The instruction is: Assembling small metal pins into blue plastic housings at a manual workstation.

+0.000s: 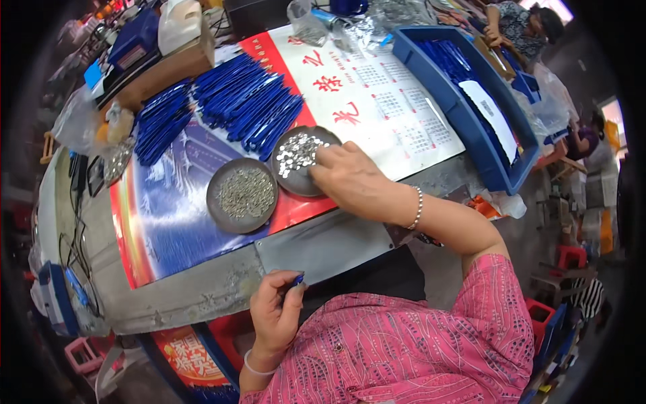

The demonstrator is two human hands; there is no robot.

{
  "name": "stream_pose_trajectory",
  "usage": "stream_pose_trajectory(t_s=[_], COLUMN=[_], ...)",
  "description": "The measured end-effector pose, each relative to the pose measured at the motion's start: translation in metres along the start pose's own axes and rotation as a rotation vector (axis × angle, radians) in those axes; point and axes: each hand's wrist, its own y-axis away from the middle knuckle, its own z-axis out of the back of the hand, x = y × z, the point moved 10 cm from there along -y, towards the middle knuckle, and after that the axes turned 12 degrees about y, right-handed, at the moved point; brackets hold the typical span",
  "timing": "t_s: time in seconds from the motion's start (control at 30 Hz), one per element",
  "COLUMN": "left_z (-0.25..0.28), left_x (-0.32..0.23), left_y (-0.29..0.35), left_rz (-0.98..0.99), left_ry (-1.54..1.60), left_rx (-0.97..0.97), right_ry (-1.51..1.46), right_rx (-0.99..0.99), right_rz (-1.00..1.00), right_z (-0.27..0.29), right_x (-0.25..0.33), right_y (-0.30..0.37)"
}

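Observation:
My right hand (pixel 360 185) reaches over a dark round dish (pixel 296 185) of small shiny silver discs (pixel 297 153). Its fingertips are pinched together at the dish's right side, and what they hold, if anything, is hidden. Below the table's front edge, my left hand (pixel 279 306) is closed, thumb against forefinger, on a small dark blue piece (pixel 298 279). Only the end of that piece shows. To the left of the discs sits a second dark dish (pixel 217 214), heaped with tiny silvery metal parts (pixel 243 192).
Slender blue pieces lie in a large pile (pixel 245 101) and a smaller pile (pixel 163 121) beyond the dishes. A blue bin (pixel 464 124) at right holds more, under a white label. Printed calendar sheets (pixel 377 81) cover the table. Other people (pixel 521 30) sit at far right.

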Motion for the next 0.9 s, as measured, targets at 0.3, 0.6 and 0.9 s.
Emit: stream_pose_trajectory(t_s=[0.3,0.6,0.9], left_z=[-0.003,0.003,-0.006], left_x=[-0.002,-0.004,0.003], left_y=[-0.005,-0.001,-0.006], left_rz=[-0.010,0.037,0.077], left_ry=[0.000,0.081,0.195], left_rx=[0.006,-0.077,-0.013], right_ry=[-0.124,-0.184,-0.255], right_rx=[0.015,0.016,0.038], right_rz=[0.009,0.070,0.101], right_z=[0.008,0.013,0.016], right_x=[0.000,0.006,0.014], right_y=[0.005,-0.001,0.007])
